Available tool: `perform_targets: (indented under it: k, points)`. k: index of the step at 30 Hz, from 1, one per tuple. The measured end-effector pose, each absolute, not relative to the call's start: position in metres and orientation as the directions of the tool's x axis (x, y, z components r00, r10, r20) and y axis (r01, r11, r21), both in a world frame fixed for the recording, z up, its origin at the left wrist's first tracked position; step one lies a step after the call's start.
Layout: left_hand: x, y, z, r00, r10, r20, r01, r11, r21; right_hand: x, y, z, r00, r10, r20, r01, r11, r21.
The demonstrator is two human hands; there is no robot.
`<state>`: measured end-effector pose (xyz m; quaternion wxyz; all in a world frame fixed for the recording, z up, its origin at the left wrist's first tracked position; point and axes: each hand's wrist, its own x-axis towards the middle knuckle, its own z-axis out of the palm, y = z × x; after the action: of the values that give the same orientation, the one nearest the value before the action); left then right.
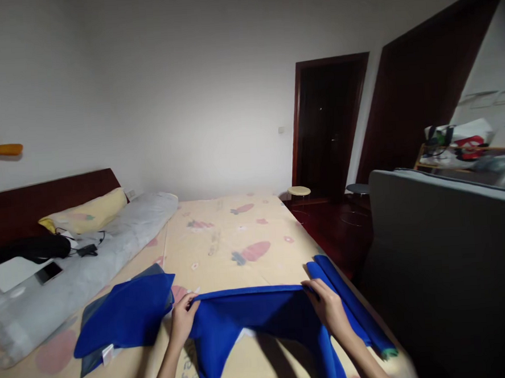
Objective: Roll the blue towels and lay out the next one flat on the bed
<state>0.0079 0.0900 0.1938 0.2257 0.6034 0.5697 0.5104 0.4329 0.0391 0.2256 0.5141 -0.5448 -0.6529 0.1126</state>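
Note:
A blue cloth [256, 317] lies stretched across the near part of the bed [238, 235]. My left hand [182, 320] pinches its top edge at the left corner. My right hand [328, 310] grips the same edge at the right corner, so the edge runs taut between them. The cloth's lower part hangs toward me in two points. A folded blue cloth [125, 316] lies flat to the left of my left hand. A rolled blue cloth [349, 303] lies along the bed's right edge beside my right hand.
A grey bolster [81, 268], a yellow pillow [87, 213], a phone [49, 273] and a black bag [29, 248] sit by the headboard at left. A tall grey panel [445, 257] stands close on the right. A round stool [299, 192] and dark doorways lie beyond the bed.

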Motion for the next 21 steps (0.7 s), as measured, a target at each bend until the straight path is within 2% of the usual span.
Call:
perform_targets:
  k: [5,11,17,21]
  points:
    - [-0.016,0.092,0.176,-0.220,0.909,0.353,0.489,-0.211,0.847,0.452,0.041,0.162,0.002,0.900,0.436,0.626,0.339,-0.702]
    - [-0.044,0.093,0.155,-0.270,0.883,0.383,0.579,-0.169,0.797,0.472,0.041,0.103,0.018,0.954,0.300,0.696,0.204,-0.689]
    - [-0.074,0.100,0.165,-0.246,0.845,0.476,0.698,-0.187,0.692,0.486,0.056,0.120,0.088,0.962,0.259,0.699,0.126,-0.704]
    - [-0.091,0.115,0.188,-0.193,0.817,0.544,0.760,-0.226,0.609,0.498,0.067,0.165,-0.016,0.984,0.177,0.754,0.128,-0.645]
